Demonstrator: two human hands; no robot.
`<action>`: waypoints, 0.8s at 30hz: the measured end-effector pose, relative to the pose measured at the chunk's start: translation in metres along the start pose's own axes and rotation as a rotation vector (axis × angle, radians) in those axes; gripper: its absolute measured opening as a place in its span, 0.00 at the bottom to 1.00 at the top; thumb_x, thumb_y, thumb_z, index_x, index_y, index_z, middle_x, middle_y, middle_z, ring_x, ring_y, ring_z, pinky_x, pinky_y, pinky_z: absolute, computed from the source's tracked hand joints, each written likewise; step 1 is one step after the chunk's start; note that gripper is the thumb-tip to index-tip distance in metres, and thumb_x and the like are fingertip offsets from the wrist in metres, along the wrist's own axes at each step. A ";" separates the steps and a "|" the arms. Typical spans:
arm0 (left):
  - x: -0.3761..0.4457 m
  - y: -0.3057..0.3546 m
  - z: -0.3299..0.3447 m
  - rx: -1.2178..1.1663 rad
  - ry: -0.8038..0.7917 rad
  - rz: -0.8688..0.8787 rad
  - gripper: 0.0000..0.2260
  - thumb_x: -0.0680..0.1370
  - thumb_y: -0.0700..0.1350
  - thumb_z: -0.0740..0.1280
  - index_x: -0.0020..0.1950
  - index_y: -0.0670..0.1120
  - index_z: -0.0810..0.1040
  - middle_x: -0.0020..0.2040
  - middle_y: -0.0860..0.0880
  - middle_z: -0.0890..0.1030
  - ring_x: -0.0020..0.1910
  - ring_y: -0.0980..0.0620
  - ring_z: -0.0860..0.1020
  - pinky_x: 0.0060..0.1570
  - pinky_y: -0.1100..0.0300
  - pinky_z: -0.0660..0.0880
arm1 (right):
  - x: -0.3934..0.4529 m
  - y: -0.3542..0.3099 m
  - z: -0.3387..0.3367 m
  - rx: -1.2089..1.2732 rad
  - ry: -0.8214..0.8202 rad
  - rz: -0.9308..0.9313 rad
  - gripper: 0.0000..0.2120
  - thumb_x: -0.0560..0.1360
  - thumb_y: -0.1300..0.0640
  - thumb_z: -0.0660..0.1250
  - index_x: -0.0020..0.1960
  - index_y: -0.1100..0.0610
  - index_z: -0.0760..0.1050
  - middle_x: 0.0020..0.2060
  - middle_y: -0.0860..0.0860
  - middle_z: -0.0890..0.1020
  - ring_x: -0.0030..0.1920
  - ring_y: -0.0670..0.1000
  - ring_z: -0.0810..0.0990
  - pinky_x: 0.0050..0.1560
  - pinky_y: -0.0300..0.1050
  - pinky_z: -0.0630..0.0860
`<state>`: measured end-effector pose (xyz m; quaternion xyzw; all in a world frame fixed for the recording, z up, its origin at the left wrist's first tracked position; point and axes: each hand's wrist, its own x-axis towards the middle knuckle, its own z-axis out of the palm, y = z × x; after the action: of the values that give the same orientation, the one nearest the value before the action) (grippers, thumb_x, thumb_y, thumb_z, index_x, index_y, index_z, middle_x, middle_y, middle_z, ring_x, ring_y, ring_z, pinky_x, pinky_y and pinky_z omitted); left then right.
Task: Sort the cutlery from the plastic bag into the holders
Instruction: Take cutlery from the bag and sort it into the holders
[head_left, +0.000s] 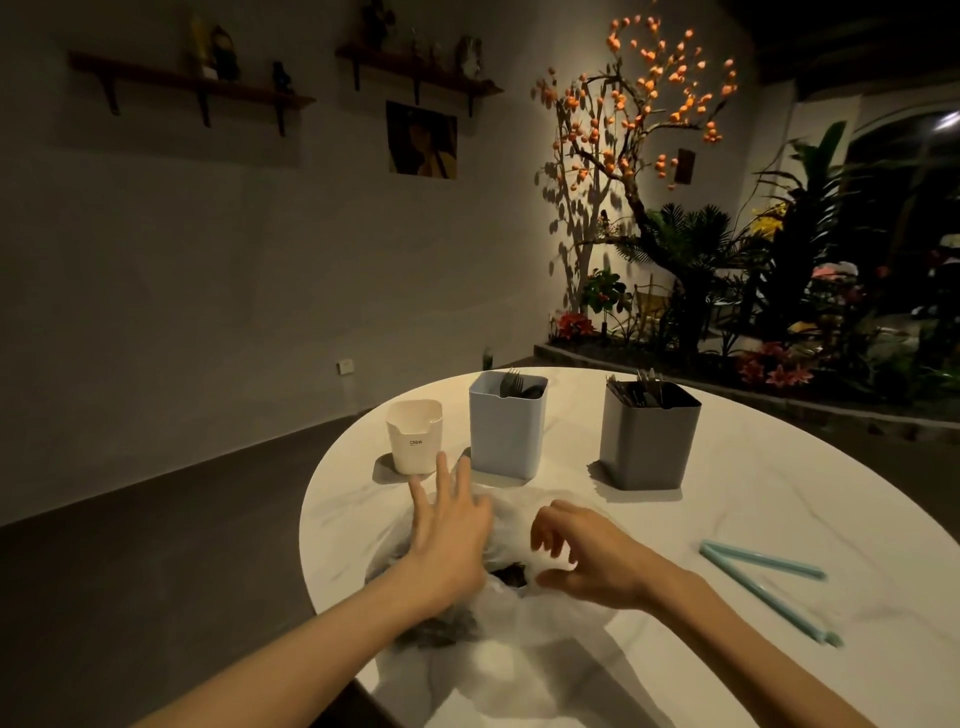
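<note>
A clear plastic bag (511, 621) lies crumpled on the white round table (753, 493), with dark cutlery showing through it near the front edge. My left hand (447, 535) is over the bag's left side with fingers spread straight. My right hand (587, 553) hovers over the bag's right side, fingers loosely curled, holding nothing. Behind the bag stand three holders: a small cream one (414, 436), a light blue one (506, 423) with forks in it, and a grey one (649, 436) with dark cutlery sticking up.
Two light blue sticks (763, 577) lie on the table to the right of my right hand. The table's edge curves close on the left, with dark floor beyond. Plants and a lit tree stand at the back right.
</note>
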<state>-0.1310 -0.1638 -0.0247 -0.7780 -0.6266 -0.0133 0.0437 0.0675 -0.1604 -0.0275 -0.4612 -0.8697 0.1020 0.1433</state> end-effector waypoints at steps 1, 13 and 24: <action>-0.001 -0.007 -0.003 -0.043 -0.006 -0.003 0.30 0.77 0.43 0.71 0.76 0.51 0.64 0.82 0.39 0.40 0.78 0.33 0.34 0.74 0.28 0.42 | 0.001 -0.004 0.002 0.015 -0.032 -0.032 0.12 0.75 0.51 0.73 0.56 0.47 0.76 0.56 0.44 0.77 0.51 0.45 0.76 0.49 0.35 0.77; -0.025 -0.047 -0.011 -0.372 0.292 0.165 0.24 0.70 0.39 0.69 0.62 0.59 0.72 0.77 0.50 0.52 0.78 0.41 0.54 0.71 0.44 0.67 | 0.025 -0.026 -0.005 -0.622 -0.160 -0.044 0.22 0.85 0.43 0.48 0.60 0.46 0.79 0.51 0.50 0.83 0.61 0.54 0.73 0.71 0.60 0.56; -0.012 -0.037 -0.007 -0.022 -0.083 -0.061 0.44 0.74 0.44 0.73 0.80 0.53 0.48 0.79 0.40 0.30 0.77 0.28 0.34 0.71 0.24 0.48 | 0.047 -0.023 0.002 -0.543 -0.090 -0.097 0.54 0.71 0.43 0.75 0.81 0.47 0.40 0.81 0.54 0.52 0.80 0.57 0.51 0.79 0.57 0.56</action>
<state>-0.1698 -0.1685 -0.0173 -0.7590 -0.6510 0.0107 0.0086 0.0246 -0.1343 -0.0149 -0.4357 -0.8916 -0.1216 -0.0195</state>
